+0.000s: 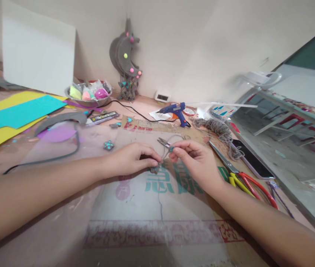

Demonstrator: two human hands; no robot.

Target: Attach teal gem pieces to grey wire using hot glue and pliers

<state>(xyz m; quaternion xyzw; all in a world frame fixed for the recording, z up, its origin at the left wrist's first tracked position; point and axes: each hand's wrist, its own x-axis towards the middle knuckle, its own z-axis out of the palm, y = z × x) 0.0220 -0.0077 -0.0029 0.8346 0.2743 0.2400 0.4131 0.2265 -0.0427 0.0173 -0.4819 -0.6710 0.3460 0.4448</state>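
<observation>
My left hand [138, 159] is closed in a pinch on a grey yarn strand [163, 152], and a small dark grey piece [154, 170] hangs just under its fingertips. Between the thumb and forefinger of my right hand [192, 157] sits a small teal-and-grey piece [171, 148]. Yarn runs between the two hands and loops up behind the right one. The pointed silver tip of a small tool [163, 142] shows right behind the right fingertips; the rest is partly hidden. Left of the hands lies a grey star with teal patches [108, 145].
Right side: large scissors [241, 176], a phone [253, 159] and a grey yarn heap [215, 128]. Behind stands a blue glue gun [175, 111] with a black cord. A metal bowl [71, 95] of coloured packets, felt sheets [21, 113] and a grey moon hanging [125, 55] are farther back.
</observation>
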